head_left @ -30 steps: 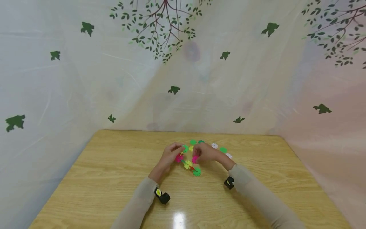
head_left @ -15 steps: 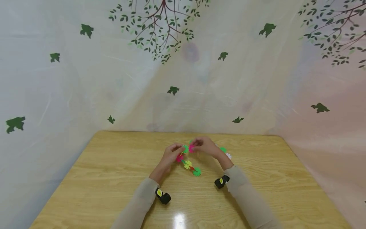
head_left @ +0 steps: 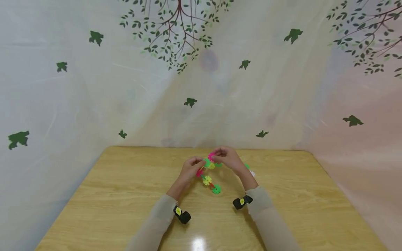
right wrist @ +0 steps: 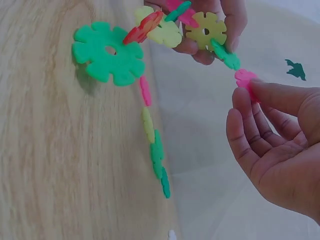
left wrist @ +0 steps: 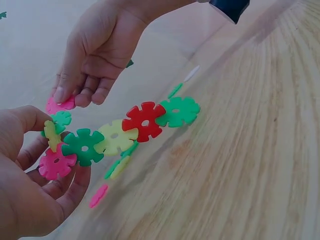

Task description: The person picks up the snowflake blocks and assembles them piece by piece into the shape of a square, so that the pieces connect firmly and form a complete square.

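My left hand (head_left: 191,167) grips a chain of interlocked plastic snowflake discs near its upper end. Away from that hand the chain runs through a pink disc (left wrist: 57,162), a dark green one (left wrist: 84,147), a yellow one (left wrist: 116,137) and a red one (left wrist: 145,122) to a green end disc (left wrist: 178,112). By the left fingertips are another yellow disc (right wrist: 206,31) and a green disc (right wrist: 226,55). Between thumb and forefinger, my right hand (head_left: 228,158) pinches a pink snowflake disc (right wrist: 245,78), its edge right at that green disc.
Behind the hands, several loose discs lie in a row on the wooden table (head_left: 125,202), among them a pink disc (right wrist: 145,91), a yellow disc (right wrist: 148,125) and a white disc (head_left: 252,173). A printed cloth (head_left: 150,104) hangs behind the table.
My right hand has carried the pink disc up and slightly left, from beside the chain to the green disc near my left fingertips. The left hand has barely moved.
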`<state>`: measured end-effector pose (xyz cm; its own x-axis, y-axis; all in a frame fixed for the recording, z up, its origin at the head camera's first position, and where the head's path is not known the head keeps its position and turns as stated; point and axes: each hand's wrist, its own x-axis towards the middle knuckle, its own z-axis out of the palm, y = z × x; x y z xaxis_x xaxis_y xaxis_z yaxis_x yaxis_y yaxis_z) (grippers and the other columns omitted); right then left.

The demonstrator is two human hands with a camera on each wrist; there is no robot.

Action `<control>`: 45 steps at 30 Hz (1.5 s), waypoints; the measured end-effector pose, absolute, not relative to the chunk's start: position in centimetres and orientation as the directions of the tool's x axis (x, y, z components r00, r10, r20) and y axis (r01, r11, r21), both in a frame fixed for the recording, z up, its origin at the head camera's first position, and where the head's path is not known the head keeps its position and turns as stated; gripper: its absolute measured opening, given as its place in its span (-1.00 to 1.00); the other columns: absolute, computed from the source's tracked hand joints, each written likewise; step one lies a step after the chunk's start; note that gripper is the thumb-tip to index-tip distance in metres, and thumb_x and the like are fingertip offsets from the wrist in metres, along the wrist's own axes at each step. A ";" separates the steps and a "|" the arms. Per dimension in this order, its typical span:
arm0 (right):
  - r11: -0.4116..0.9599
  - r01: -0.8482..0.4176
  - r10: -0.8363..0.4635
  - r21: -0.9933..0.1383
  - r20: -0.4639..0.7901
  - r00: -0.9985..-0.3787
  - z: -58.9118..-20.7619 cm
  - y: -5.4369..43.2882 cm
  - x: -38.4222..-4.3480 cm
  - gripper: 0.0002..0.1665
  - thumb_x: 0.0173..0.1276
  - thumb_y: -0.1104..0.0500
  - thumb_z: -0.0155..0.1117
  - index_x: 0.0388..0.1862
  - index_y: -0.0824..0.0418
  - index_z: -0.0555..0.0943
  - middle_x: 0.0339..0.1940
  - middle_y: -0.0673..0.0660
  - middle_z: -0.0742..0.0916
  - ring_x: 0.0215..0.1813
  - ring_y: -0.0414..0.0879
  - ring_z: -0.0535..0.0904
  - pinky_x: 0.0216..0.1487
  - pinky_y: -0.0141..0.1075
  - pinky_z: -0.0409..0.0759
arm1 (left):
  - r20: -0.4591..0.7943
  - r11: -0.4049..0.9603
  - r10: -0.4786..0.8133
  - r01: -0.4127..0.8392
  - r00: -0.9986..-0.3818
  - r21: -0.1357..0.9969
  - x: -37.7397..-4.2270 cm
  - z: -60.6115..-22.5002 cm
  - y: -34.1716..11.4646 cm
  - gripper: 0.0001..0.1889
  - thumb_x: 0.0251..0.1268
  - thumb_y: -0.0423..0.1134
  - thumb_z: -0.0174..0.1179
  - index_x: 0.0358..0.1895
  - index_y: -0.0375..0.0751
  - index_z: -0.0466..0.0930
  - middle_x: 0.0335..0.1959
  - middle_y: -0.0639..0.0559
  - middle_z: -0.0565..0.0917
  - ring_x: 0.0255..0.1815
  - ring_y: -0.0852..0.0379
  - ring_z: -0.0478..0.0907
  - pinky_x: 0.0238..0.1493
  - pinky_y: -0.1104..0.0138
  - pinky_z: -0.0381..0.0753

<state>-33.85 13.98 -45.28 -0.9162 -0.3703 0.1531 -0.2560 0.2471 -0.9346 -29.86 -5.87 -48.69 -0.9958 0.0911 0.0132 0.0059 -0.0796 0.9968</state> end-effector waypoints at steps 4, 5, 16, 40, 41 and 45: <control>0.242 -0.273 -0.367 -0.931 0.172 -0.914 -45.6 14.2 -33.9 -0.77 0.43 0.27 0.35 -0.04 0.42 0.65 -0.26 0.17 0.77 -0.24 0.11 0.71 -0.18 0.03 0.73 | 0.007 -0.081 0.080 0.000 -0.997 0.997 -29.9 -48.9 -5.8 -0.76 0.46 -0.30 0.22 -0.03 -0.47 0.63 -0.22 0.03 0.66 -0.29 0.22 0.63 -0.05 0.26 0.74; 0.243 -0.277 -0.364 -0.930 0.178 -0.914 -45.6 14.2 -33.9 -0.78 0.43 0.27 0.34 -0.06 0.41 0.64 -0.26 0.17 0.77 -0.23 0.12 0.71 -0.18 0.02 0.72 | 0.000 -0.079 0.078 -0.006 -0.997 0.997 -29.9 -48.9 -5.9 -0.76 0.45 -0.30 0.23 -0.03 -0.47 0.63 -0.23 0.03 0.66 -0.30 0.22 0.63 -0.10 0.31 0.74; 0.219 -0.321 -0.414 -0.922 0.210 -0.886 -46.0 14.6 -34.3 -0.85 0.41 0.34 0.34 -0.12 0.42 0.63 -0.14 0.38 0.77 -0.20 0.11 0.70 -0.19 -0.12 0.71 | -0.005 -0.074 0.100 -0.012 -0.995 0.997 -30.3 -49.3 -5.9 -0.77 0.45 -0.28 0.23 -0.07 -0.44 0.64 -0.30 0.09 0.66 -0.35 0.22 0.65 -0.30 0.48 0.65; 0.207 -0.375 -0.370 -0.904 0.282 -0.885 -46.0 13.7 -34.2 -0.93 0.33 0.34 0.41 -0.30 0.37 0.71 -0.31 0.15 0.77 -0.29 -0.21 0.66 -0.14 -0.02 0.73 | -0.011 -0.105 0.139 -0.026 -0.990 0.994 -30.3 -48.7 -5.9 -0.85 0.45 -0.34 0.20 -0.10 -0.39 0.61 -0.34 0.10 0.69 -0.23 0.16 0.64 -0.09 0.29 0.71; 0.203 -0.370 -0.358 -0.906 0.283 -0.890 -46.1 13.6 -34.2 -0.97 0.33 0.37 0.41 -0.32 0.35 0.72 -0.33 0.15 0.77 -0.30 -0.22 0.66 -0.15 -0.04 0.73 | -0.009 -0.117 0.134 -0.025 -0.991 0.993 -30.3 -48.7 -5.8 -0.87 0.45 -0.35 0.19 -0.11 -0.39 0.60 -0.35 0.10 0.69 -0.24 0.17 0.64 -0.10 0.30 0.71; 0.190 -0.359 -0.318 -0.914 0.289 -0.903 -46.1 13.2 -34.1 -0.94 0.30 0.44 0.39 -0.37 0.35 0.71 -0.35 0.24 0.79 -0.33 -0.22 0.67 -0.20 -0.15 0.74 | 0.005 -0.152 0.122 -0.014 -0.993 0.988 -30.2 -48.6 -5.7 -0.91 0.44 -0.38 0.20 -0.15 -0.38 0.60 -0.38 0.13 0.68 -0.29 0.22 0.64 -0.13 0.36 0.70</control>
